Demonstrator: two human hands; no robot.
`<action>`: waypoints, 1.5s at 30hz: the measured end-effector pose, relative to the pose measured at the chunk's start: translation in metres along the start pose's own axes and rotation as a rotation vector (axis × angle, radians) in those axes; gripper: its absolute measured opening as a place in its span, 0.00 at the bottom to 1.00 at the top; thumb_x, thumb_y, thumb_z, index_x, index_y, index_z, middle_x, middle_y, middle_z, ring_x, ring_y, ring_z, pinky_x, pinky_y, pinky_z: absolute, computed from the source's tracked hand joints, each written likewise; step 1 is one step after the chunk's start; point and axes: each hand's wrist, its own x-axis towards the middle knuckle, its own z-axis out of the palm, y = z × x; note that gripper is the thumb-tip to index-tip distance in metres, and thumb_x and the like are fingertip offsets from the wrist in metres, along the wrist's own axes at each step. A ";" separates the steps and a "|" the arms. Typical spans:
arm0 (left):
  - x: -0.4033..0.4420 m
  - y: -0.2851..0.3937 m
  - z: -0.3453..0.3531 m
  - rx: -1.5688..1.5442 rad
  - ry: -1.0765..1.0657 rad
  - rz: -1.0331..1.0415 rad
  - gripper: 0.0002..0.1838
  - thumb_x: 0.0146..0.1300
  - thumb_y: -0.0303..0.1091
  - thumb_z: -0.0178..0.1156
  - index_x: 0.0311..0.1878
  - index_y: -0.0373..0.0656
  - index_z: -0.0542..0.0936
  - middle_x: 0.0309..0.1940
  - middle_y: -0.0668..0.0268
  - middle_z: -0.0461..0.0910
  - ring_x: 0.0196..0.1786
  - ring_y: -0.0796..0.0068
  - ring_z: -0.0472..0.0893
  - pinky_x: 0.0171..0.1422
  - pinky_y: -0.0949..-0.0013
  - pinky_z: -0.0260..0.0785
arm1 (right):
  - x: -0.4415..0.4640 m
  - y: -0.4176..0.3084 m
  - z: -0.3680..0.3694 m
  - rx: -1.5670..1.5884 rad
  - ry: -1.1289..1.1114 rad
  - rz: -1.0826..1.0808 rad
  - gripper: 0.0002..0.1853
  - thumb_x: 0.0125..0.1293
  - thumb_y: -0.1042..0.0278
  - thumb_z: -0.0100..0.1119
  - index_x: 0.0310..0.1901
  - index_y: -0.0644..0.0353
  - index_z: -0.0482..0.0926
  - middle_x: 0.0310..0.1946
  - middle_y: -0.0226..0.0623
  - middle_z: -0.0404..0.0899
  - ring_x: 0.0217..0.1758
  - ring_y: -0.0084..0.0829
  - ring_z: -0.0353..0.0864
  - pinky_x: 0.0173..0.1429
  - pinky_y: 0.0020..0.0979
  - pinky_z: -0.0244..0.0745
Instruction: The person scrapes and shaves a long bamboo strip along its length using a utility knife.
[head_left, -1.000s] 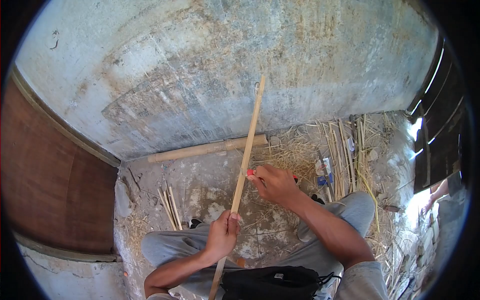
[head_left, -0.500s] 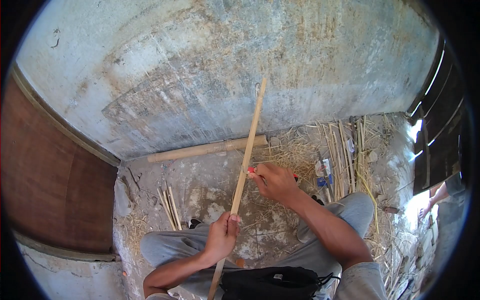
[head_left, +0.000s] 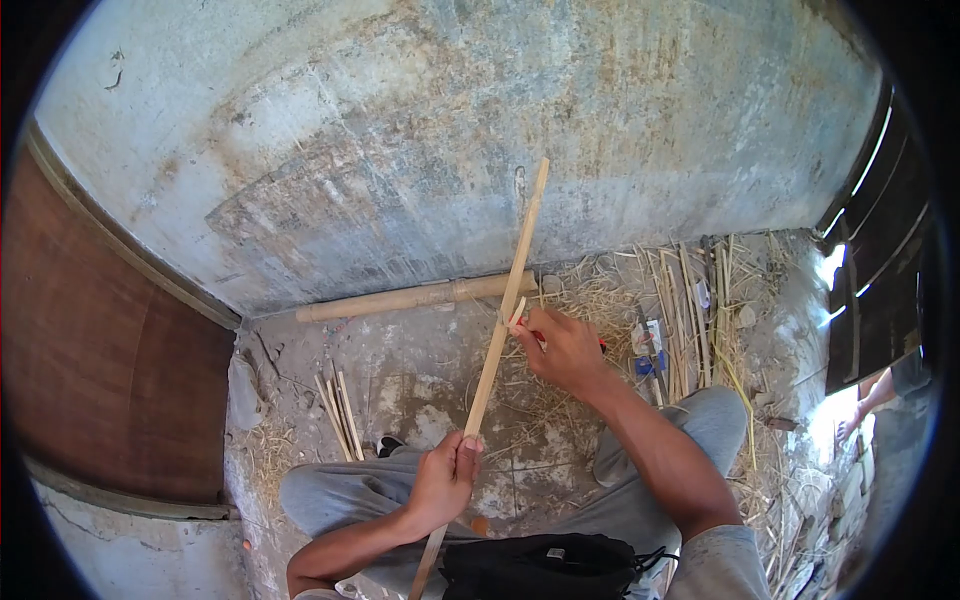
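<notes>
A long, flat pale wooden strip [head_left: 493, 372] slants up from my lap toward the wall. My left hand [head_left: 445, 480] is closed round its lower part, thumb on top. Higher up, my right hand [head_left: 562, 350] grips a red-handled tool [head_left: 516, 322] against the strip's right side; its red end shows beyond the little-finger side too. The tool's blade cannot be made out. A short pale sliver stands up from the strip beside my right fingertips.
A thick bamboo pole [head_left: 415, 299] lies along the wall base. Thin sticks [head_left: 340, 415] stand at the left, with more sticks [head_left: 690, 320] and fibre shavings at the right. A black bag [head_left: 545, 568] rests on my lap. Another person's foot [head_left: 850, 422] shows at far right.
My right hand has moved slightly up and right along the strip, and a sliver now sticks up there. The strip's top end has shifted right. My left hand has barely moved.
</notes>
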 end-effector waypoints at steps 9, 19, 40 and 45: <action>-0.025 0.000 -0.005 -0.022 -0.066 -0.043 0.13 0.80 0.36 0.46 0.42 0.37 0.75 0.19 0.73 0.69 0.23 0.87 0.66 0.27 0.76 0.60 | 0.015 0.017 -0.011 -0.016 0.106 0.195 0.12 0.70 0.59 0.61 0.34 0.56 0.73 0.25 0.41 0.80 0.24 0.48 0.81 0.27 0.48 0.73; -0.072 -0.012 -0.029 -0.053 -0.077 -0.072 0.12 0.79 0.34 0.48 0.43 0.35 0.76 0.18 0.70 0.71 0.23 0.85 0.70 0.28 0.74 0.63 | 0.021 0.021 -0.018 0.057 0.192 0.190 0.10 0.69 0.63 0.63 0.33 0.57 0.74 0.20 0.41 0.79 0.24 0.47 0.82 0.27 0.44 0.74; -0.080 -0.035 -0.051 -0.420 -0.064 -0.392 0.14 0.80 0.38 0.46 0.49 0.38 0.76 0.24 0.68 0.70 0.19 0.85 0.63 0.22 0.78 0.57 | 0.020 0.011 -0.018 0.454 0.095 0.534 0.18 0.68 0.54 0.65 0.40 0.65 0.80 0.27 0.39 0.83 0.30 0.26 0.80 0.38 0.32 0.75; -0.081 -0.042 -0.050 -0.417 -0.080 -0.392 0.11 0.78 0.37 0.51 0.48 0.39 0.76 0.24 0.69 0.71 0.19 0.85 0.64 0.22 0.77 0.57 | 0.017 0.007 -0.015 0.518 0.037 0.589 0.19 0.68 0.52 0.64 0.42 0.65 0.81 0.27 0.37 0.83 0.30 0.27 0.80 0.39 0.32 0.75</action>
